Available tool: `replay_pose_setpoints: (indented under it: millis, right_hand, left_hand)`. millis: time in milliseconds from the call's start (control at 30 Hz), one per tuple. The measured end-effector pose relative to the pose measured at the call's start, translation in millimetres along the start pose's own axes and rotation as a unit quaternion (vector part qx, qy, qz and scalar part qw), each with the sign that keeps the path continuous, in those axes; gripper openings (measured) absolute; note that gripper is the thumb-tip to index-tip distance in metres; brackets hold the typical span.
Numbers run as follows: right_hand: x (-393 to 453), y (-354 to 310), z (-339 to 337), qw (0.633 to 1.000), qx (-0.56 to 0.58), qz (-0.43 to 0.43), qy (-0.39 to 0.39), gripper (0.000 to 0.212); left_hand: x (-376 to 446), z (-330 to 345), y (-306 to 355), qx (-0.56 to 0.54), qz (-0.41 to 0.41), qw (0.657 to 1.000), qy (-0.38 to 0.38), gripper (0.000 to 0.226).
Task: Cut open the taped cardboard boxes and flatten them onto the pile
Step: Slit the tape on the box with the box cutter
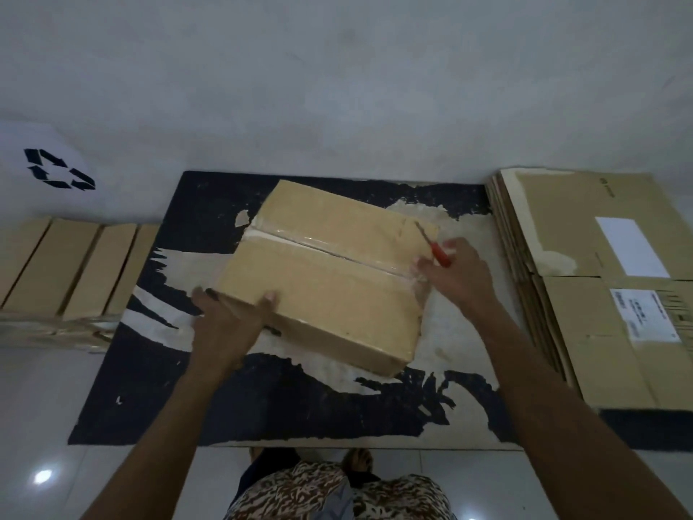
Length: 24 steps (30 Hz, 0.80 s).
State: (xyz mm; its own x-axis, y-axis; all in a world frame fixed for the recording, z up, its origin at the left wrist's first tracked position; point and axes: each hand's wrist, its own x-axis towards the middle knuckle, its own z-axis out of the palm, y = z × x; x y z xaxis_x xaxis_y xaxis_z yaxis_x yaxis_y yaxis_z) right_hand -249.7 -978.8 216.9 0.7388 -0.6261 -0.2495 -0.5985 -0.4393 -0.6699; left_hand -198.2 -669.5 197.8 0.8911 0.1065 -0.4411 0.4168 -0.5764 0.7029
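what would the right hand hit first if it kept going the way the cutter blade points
The right hand grips a red-handled cutter whose blade points up and left, over the taped box. Going straight on, the tip would probably meet the box's top face near its far right corner, though its height above the cardboard is unclear.

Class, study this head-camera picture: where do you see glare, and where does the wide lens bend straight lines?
Head view: dim, flat light; glare streaks along the clear tape on the taped box, and a bright spot on the floor tile; wide-angle bending curves the flattened pile and the mat edges; slight softness overall.
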Motion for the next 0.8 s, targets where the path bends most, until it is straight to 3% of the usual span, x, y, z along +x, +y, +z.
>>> replay_pose_setpoints:
  millis: [67,133,267,400,467,567,633,733,800]
  right_hand:
    - [25.3,-4.1,5.4,0.998,0.059,0.0,-0.035,0.085]
    - [36.2,-4.5,8.8,0.991,0.114,0.004,-0.076,0.095]
    - [11.0,3.3,8.1,0.999,0.042,0.007,-0.02,0.077]
    - [-57.4,8.6,11.0,0.997,-0.066,0.033,-0.02,0.07]
    - [-87.1,13.7,18.3,0.991,-0.122,0.036,-0.033,0.074]
    - [-104.3,21.7,20.3,0.989,-0.14,0.031,-0.034,0.074]
    - [-107.2,24.1,15.8,0.991,-0.133,0.017,-0.032,0.069]
    - [-112.4,24.2,7.7,0.989,-0.145,-0.03,-0.004,0.062]
    - [-120.8,22.7,5.1,0.987,-0.142,-0.076,-0.027,0.052]
  left_hand:
    - [-10.2,4.4,-3.9,-0.091,0.009,0.992,-0.085,0.079]
    - [-5.2,8.0,-8.1,-0.129,0.069,0.984,-0.098,0.066]
    - [20.0,6.9,-7.8,-0.146,0.082,0.986,0.011,0.077]
    - [43.8,10.7,3.6,-0.084,0.179,0.969,0.145,0.02]
    - [45.7,11.0,9.7,-0.015,0.224,0.959,0.171,0.015]
    - [31.0,1.5,26.1,0.075,0.258,0.959,0.087,0.035]
    - [9.7,-6.2,37.8,0.162,0.236,0.956,-0.063,0.076]
    - [-22.8,-8.6,35.6,0.378,0.274,0.862,-0.197,0.133]
    - [-30.5,-4.0,17.1,0.437,0.337,0.81,-0.196,0.14]
